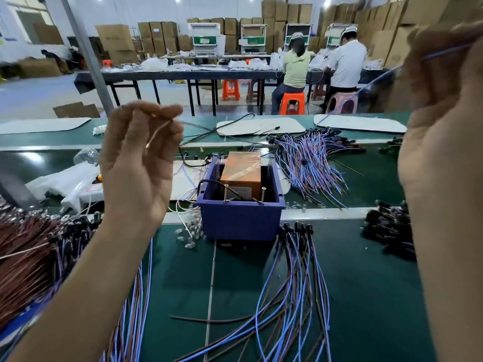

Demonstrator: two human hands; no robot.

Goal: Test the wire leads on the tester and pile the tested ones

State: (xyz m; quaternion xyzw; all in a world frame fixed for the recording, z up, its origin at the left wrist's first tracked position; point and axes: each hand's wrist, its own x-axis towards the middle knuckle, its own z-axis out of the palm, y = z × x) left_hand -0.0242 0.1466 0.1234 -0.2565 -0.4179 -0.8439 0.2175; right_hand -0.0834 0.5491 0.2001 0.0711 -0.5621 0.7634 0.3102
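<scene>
The left hand [138,163] was up in the air, above the table. Its thumb and fingers were curled close together and pinched the end of a thin brown wire [156,133]. The bare tip of the wire hung down in front of the palm.

The right hand [441,126] was up high too, at the right edge and well apart from the left one. Its fingers were curled round a blue wire [444,51], but that part was blurry. The blue wire ran down and to the left from the fingers. I could not tell if the two wires joined.

Below and between the hands sat a blue box [240,223] on the green table [366,296]. An orange block [241,171] stood inside it. Two screws [226,192] stuck up at its near wall. Neither hand touched the box.

A pile of blue and brown leads [298,278] lay just in front of the box, on the right. A bare strip of green mat showed to the left of that pile. A big brown bundle [28,257] lay at the left edge. Another heap of leads [311,160] lay behind the box on the right. A clump of black plugs [389,231] lay near the right arm.
</scene>
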